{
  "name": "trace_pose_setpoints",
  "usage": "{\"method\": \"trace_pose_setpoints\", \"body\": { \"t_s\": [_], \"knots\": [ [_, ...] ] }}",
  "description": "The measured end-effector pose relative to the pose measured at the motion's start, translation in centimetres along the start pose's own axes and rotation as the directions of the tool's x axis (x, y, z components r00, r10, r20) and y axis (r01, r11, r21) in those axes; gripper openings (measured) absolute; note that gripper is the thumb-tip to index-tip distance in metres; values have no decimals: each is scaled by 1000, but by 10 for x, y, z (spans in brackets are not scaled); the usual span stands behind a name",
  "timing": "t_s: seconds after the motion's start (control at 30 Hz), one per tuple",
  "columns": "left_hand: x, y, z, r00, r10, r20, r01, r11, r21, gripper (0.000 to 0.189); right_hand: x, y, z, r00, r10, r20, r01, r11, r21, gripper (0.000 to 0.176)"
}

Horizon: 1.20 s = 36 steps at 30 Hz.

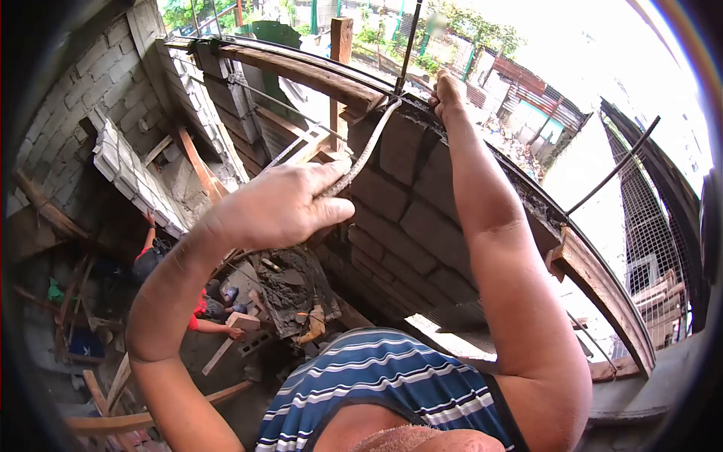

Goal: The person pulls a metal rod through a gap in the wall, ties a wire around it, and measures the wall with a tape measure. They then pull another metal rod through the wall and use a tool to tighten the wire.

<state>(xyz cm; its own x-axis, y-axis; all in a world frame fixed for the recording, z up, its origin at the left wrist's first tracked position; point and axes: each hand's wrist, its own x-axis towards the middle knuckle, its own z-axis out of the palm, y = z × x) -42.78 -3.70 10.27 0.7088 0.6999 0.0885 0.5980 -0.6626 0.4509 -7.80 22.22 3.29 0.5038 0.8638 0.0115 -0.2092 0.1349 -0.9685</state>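
My left hand [282, 202] is closed around the lower end of a grey, curved bar [370, 147], with thumb and fingers on either side of it. The bar's upper end meets the top edge of the block wall [407, 203], beside an upright dark rod [409, 49]. My right hand [447, 92] is at the wall's top edge, right of that rod, with its fingers curled. What it holds, if anything, is too small to make out.
Far below at the left, a co-worker's hand [235, 331] is near wooden pieces and a hollow block [258, 343]. A slanted rod [614, 166] rises at the right. Wooden beams [301, 74] run along the wall top. Mortar [290, 282] lies below.
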Motion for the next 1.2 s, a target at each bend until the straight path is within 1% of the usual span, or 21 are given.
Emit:
{"method": "trace_pose_setpoints", "body": {
  "t_s": [0.03, 0.1, 0.17, 0.23, 0.3, 0.37, 0.43, 0.5, 0.57, 0.63, 0.7, 0.77, 0.83, 0.9, 0.93, 0.97, 1.03, 1.1, 1.13, 1.17, 1.2],
  "knots": [
    [0, -17, 4, 995, 85, -51, -91, 987, -134, 61, 0, 2, -1, 1000, 2, 5, -2, 1000, 0, 21],
    [0, -20, -9, 974, -124, 191, 203, 852, -482, 49, -26, -5, 1, 997, -75, -1, 75, 996, 49, 24],
    [-1, -25, -17, 955, -190, 227, 269, 878, -396, 41, -59, -9, -5, 967, -198, 159, 198, 980, 11, 32],
    [0, -30, -23, 931, -250, 267, 327, 895, -303, 33, -99, -6, -10, 945, -122, 304, 249, 869, -427, 43],
    [1, -30, -26, 949, -233, 213, 279, 933, -226, 25, -159, -5, -7, 915, 98, 392, 166, 794, -584, 57],
    [4, -18, -31, 967, -193, 168, 213, 971, -111, 28, -188, 14, 2, 861, 293, 416, -14, 830, -557, 63],
    [5, -1, -28, 969, -241, 63, 237, 970, 55, 34, -194, 33, 12, 775, 301, 556, -203, 951, -232, 57],
    [5, 20, -27, 945, -308, 110, 299, 950, 95, 39, -209, 19, 21, 818, 316, 481, -314, 945, -87, 48],
    [-3, 31, -16, 979, -201, -21, 196, 971, -139, 41, -206, 15, 21, 816, 278, 507, -393, 910, 134, 36],
    [-11, 20, 3, 988, -97, -117, 56, 948, -312, 63, -190, 14, 9, 757, 332, 563, -487, 861, 148, 31],
    [-22, 17, 19, 994, 64, -93, -110, 729, -675, 89, -189, 3, 0, 755, 347, 556, -463, 883, 77, 30],
    [-8, -3, 63, 890, 128, -439, -412, 640, -648, 96, -188, 1, 2, 748, 373, 550, -481, 875, 61, 31],
    [22, -36, 104, 493, 268, -828, -657, 738, -152, 81, -184, 11, 8, 750, 392, 533, -468, 884, 8, 33],
    [54, -25, 127, 236, -37, -971, -831, 511, -221, 64, -188, 11, 13, 764, 404, 504, -451, 892, -31, 32],
    [61, 2, 118, 183, -219, -958, -894, 369, -255, 51, -189, 9, 15, 780, 409, 474, -433, 899, -63, 32],
    [56, 25, 108, 333, -251, -909, -908, 175, -381, 42, -189, 8, 17, 795, 412, 445, -415, 905, -96, 32],
    [76, 33, 102, 308, -116, -944, -909, 256, -328, 29, -164, 9, 10, 802, 365, 473, -373, 924, -81, 33],
    [88, 50, 90, 369, 19, -929, -886, 310, -346, 23, -213, -34, 3, 894, 178, 411, -128, 981, -146, 29],
    [94, 61, 82, 366, 78, -927, -850, 434, -299, 22, -209, -26, -20, 800, 18, 600, -21, 1000, -2, 23],
    [100, 73, 75, 370, 134, -919, -800, 549, -242, 21, -193, -18, -30, 797, 19, 603, -19, 1000, -7, 23],
    [106, 83, 69, 522, 213, -826, -740, 594, -315, 18, -172, -11, -35, 780, 148, 608, -210, 977, 32, 22]
  ]
}}
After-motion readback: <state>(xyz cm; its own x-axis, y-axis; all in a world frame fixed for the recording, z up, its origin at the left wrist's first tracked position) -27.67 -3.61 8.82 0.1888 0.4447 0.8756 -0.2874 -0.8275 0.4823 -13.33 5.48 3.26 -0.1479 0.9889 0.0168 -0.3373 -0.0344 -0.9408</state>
